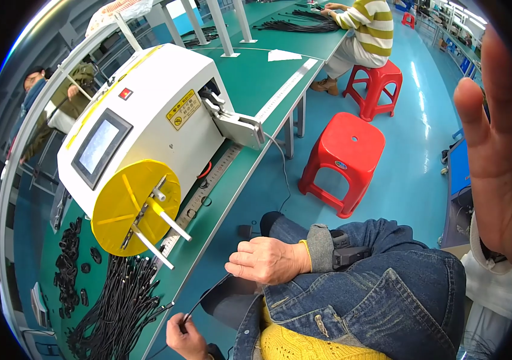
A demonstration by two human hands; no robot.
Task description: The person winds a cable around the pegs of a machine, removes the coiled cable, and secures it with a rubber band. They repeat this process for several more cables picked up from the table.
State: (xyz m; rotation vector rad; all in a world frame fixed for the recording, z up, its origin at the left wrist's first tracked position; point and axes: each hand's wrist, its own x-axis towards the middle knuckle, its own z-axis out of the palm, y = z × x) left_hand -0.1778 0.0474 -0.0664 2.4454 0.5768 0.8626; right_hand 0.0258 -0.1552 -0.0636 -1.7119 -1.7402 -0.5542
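Note:
A thin black cable runs between my two hands, beside the table's front edge. My left hand, low in the view, is closed around one part of it. My right hand is curled into a loose fist where the cable's upper part reaches it; the fingers hide the grip. Left of my hands is a white winding machine with a screen, a yellow disc and two white rods sticking out of the disc. A bundle of black cables lies below the disc, and coiled black cables lie farther left.
Two red stools stand on the blue floor. Another person's raised hand looms close at the right. A seated person in a striped top handles black cables at the far end of the green table. Metal posts rise from the table.

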